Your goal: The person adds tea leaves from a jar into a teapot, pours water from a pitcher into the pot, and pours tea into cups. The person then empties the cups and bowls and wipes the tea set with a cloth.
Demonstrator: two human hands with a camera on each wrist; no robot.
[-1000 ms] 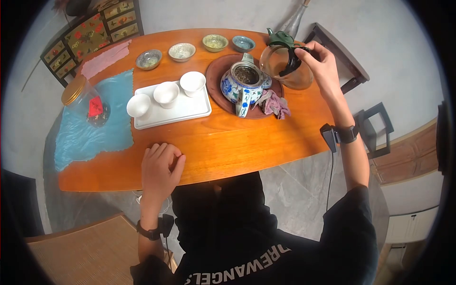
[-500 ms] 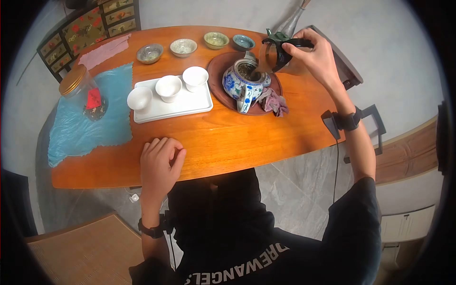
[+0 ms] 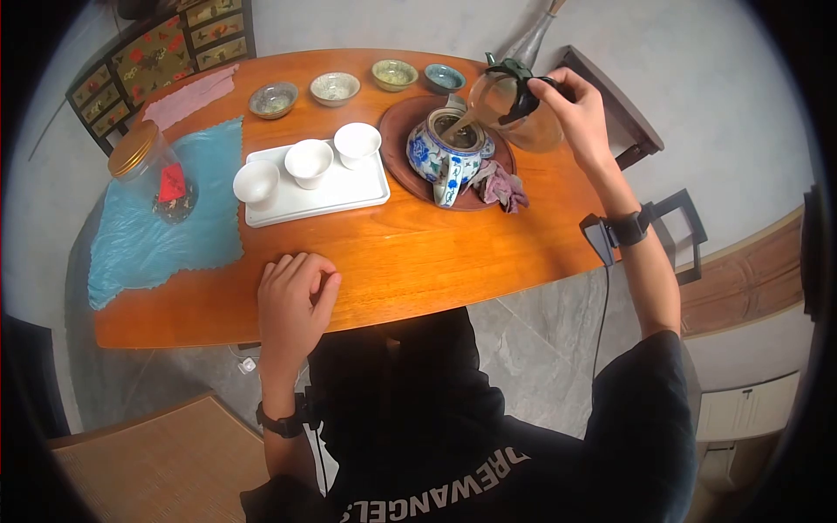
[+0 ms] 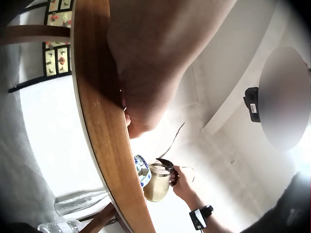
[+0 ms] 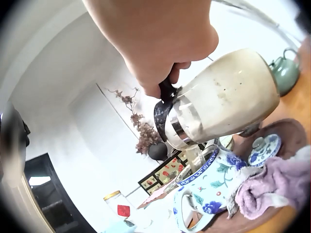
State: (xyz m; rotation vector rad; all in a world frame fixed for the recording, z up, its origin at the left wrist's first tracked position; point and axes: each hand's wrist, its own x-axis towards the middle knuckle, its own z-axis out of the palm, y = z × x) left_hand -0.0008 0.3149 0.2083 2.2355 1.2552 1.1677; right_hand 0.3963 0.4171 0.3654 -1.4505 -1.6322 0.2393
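Observation:
My right hand grips the black handle of a glass pitcher, tilted with its mouth over a blue-and-white teapot. Pale brown liquid runs from the pitcher into the lidless pot. The teapot stands on a round brown tray; beside it lie its lid and a crumpled purple cloth. At the table's front edge rests my left hand, fingers loosely bent and holding nothing. Three white cups, among them the middle cup, sit on a white tray.
Several small glazed bowls, including a yellow-green bowl, line the table's far side. Behind the pitcher is a small green teapot. On the left, a gold-lidded jar stands on a blue cloth. A pink cloth lies farther back.
My right hand has brought the pitcher left and tipped it, and a stream now shows falling into the teapot. My left hand stays at the table edge.

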